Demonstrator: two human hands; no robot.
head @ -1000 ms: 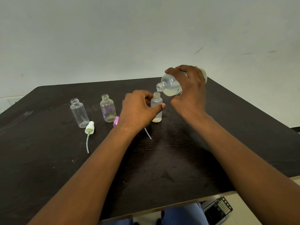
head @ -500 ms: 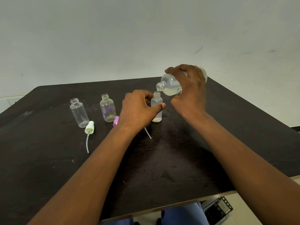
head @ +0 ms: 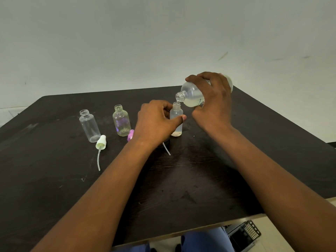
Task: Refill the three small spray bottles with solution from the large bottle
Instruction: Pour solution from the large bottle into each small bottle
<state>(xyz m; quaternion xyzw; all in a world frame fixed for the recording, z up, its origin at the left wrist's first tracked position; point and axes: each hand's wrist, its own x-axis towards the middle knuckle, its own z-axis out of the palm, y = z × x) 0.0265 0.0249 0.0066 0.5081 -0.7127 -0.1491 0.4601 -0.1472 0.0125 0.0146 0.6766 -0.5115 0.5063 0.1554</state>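
My right hand [head: 212, 100] grips the large clear bottle [head: 191, 96], tipped so its open mouth sits just over the neck of a small bottle [head: 176, 113]. A thin stream of pale solution falls into that small bottle, which holds a little liquid at its bottom. My left hand [head: 156, 120] holds this small bottle upright on the dark table [head: 181, 179], thumb across its front. Two more small open bottles stand to the left: one with a purple tint [head: 121, 120] and a clear one [head: 89, 125].
A white spray cap with its tube [head: 100, 144] lies in front of the clear bottle. A pink spray cap [head: 130, 135] shows beside my left wrist, and another tube [head: 166, 148] pokes out under it. A dark device [head: 243, 235] lies on the floor below the table's front edge.
The large bottle's mouth has dipped slightly closer to the small bottle's neck. Both hands have stayed in place.
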